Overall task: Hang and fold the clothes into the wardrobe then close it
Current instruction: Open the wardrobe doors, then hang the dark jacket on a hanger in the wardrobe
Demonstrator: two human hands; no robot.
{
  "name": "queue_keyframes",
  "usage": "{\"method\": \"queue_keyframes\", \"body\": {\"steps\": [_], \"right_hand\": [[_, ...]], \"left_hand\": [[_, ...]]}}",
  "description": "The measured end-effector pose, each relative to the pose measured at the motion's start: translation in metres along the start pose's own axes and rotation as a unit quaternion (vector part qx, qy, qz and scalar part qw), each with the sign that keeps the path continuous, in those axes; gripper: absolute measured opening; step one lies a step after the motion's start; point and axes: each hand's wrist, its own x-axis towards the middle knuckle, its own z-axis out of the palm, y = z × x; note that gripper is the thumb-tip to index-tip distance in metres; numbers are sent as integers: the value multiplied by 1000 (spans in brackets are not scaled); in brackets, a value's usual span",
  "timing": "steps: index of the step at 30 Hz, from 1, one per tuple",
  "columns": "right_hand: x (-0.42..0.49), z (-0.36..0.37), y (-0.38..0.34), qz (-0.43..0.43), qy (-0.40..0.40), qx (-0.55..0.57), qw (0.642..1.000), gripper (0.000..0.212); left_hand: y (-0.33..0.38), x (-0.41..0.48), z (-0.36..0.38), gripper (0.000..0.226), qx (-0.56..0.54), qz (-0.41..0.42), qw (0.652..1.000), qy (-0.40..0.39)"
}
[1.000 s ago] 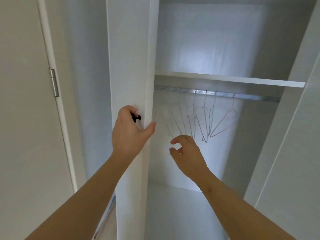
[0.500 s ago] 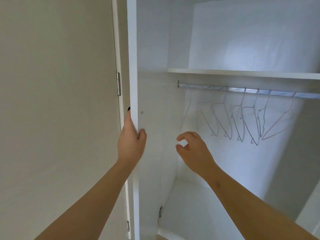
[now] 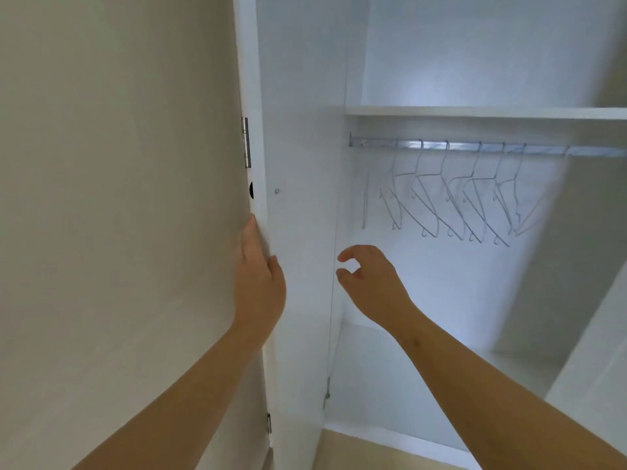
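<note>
Wardrobe (image 3: 424, 385): straight ahead with its inside in full view. A second ago the left door hid about half of it.
Clothes: none in view, so nothing is hung or folded yet.
Left door (image 3: 298, 232): has swung from part open to wide open. It now lies close to the wall (image 3: 101, 198) on the left, with its inner face turned to the camera.
Knob (image 3: 251, 190): only a black sliver shows past the door's edge, just above the left hand.
Left hand (image 3: 261, 286): was on the knob a second ago and has slid down to the door's edge. Its grip pinches that edge, with the thumb on the inner face and the fingers behind.
Right hand (image 3: 369, 283): held out into the opening below the hangers, touching nothing. Its grip is loosely spread, with thumb and forefinger apart.
Hangers (image 3: 441, 205): a row of bare wire ones crowded on the left part of the rail (image 3: 475, 145). The rightmost is blurred.
Shelf (image 3: 475, 111): just above the rail, and nothing can be seen on it.
Right door (image 3: 593, 334): open at the right edge of the view.
Meaning: the opening step looks finished. The likely next move is to let go of the door and fetch a garment or take a hanger. The open door may drift back once released.
</note>
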Motion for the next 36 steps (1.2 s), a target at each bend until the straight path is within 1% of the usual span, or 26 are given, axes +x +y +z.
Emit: {"method": "queue_keyframes", "body": {"steps": [3, 7, 9, 10, 11, 13, 15, 17, 19, 23, 26, 30, 33, 36], "right_hand": [[-19, -1, 0, 31, 14, -11, 999, 22], [-49, -17, 6, 86, 46, -36, 995, 23], [-69, -29, 14, 117, 62, -55, 990, 24], [-81, -36, 18, 135, 72, -64, 986, 25], [-95, -44, 23, 154, 83, -73, 982, 26], [-128, -63, 32, 200, 106, -92, 970, 27], [-169, -84, 40, 247, 133, -101, 954, 28], [-217, -106, 46, 294, 166, -110, 935, 28], [-273, -126, 47, 347, 203, -124, 907, 28], [-400, -155, 31, 449, 269, -147, 839, 29], [-502, -163, 1, 521, 324, -152, 775, 28], [-629, -154, -64, 598, 397, -135, 683, 29], [-712, -138, -116, 640, 445, -136, 612, 27], [-781, -120, -162, 681, 482, -142, 533, 20]], "left_hand": [[4, -23, 0, 64, 49, 65, 996, 21], [21, -57, 16, 45, 76, 135, 988, -8], [31, -73, 29, 34, 73, 170, 982, -38], [37, -83, 36, 31, 52, 174, 980, -77], [43, -92, 44, 29, 17, 166, 977, -135], [57, -114, 59, 28, -47, 143, 955, -254], [74, -142, 76, 25, -78, 141, 929, -333], [96, -177, 89, 21, -100, 139, 891, -420], [122, -220, 94, 19, -102, 144, 844, -506], [179, -318, 77, 20, -136, 176, 754, -618], [216, -395, 41, 15, -169, 194, 674, -693], [257, -497, -30, 16, -198, 206, 557, -780], [281, -569, -86, 16, -216, 240, 476, -818], [297, -633, -139, 20, -225, 275, 408, -841]]}}
